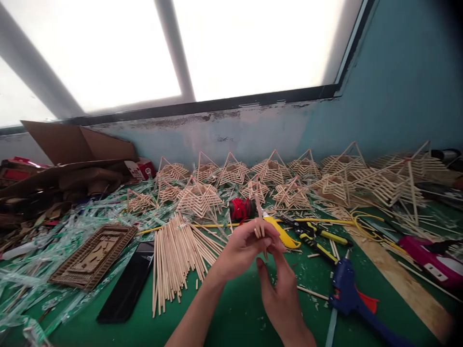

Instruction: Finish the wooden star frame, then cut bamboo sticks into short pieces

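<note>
Above the green table, my left hand (243, 248) is closed on a few thin wooden sticks (259, 212), which stand roughly upright between thumb and fingers. My right hand (284, 291) is just below and to the right, its fingers curled round the lower ends of these sticks, its thumb lower down. Left of my hands a fanned pile of wooden sticks (173, 260) lies on the table. Behind my hands are a roll of red cord or wire (241, 209) and a yellow-handled tool (284, 234). A blue glue gun (345, 289) lies to the right.
Several layered stick frames (200, 198) line the wall. Pliers (321, 236) and a magenta tool (428, 260) lie at right. A dark phone-like slab (126, 284), a brown woven-looking tray (92, 231), green plastic strips (39, 289) and cardboard (72, 142) are at left.
</note>
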Demonstrator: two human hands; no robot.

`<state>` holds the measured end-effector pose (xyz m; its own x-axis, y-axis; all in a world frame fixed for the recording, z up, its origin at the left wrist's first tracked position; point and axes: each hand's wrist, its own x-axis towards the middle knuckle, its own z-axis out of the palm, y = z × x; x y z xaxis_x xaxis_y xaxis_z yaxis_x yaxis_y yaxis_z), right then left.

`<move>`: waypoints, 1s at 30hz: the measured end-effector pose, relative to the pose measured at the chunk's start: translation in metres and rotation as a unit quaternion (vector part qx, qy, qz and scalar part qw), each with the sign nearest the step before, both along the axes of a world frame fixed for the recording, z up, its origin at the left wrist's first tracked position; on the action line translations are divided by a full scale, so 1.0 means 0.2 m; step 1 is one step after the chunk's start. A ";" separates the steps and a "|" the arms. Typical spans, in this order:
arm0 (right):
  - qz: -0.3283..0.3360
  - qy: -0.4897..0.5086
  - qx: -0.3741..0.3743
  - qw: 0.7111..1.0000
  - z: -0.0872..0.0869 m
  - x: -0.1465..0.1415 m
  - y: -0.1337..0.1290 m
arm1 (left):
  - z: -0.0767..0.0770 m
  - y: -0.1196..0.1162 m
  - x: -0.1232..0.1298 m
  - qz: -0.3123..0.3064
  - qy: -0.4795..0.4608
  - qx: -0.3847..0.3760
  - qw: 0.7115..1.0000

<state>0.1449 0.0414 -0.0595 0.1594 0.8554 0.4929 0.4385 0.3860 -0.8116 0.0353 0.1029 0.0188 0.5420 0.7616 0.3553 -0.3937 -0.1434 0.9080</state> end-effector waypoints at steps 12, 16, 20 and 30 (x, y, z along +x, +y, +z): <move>-0.023 0.042 -0.004 0.999 -0.20 0.00 0.03 | -0.14 -0.01 0.01 0.039 -0.032 -0.037 0.998; 0.014 0.021 0.020 0.999 -0.19 0.00 0.02 | -0.15 -0.05 0.02 0.068 -0.074 -0.014 0.995; 0.023 0.002 0.036 0.999 -0.19 0.01 -0.01 | -0.16 -0.08 0.03 0.037 -0.056 -0.023 0.997; -0.063 -0.019 0.035 0.997 -0.26 0.03 0.01 | -0.07 -0.03 -0.05 -0.023 0.155 0.083 0.984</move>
<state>0.1519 0.0427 -0.1112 0.2440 0.7930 0.5582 0.5174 0.3803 -0.7666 0.0259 0.0976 0.0045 0.6759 0.6799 0.2846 -0.1111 -0.2878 0.9512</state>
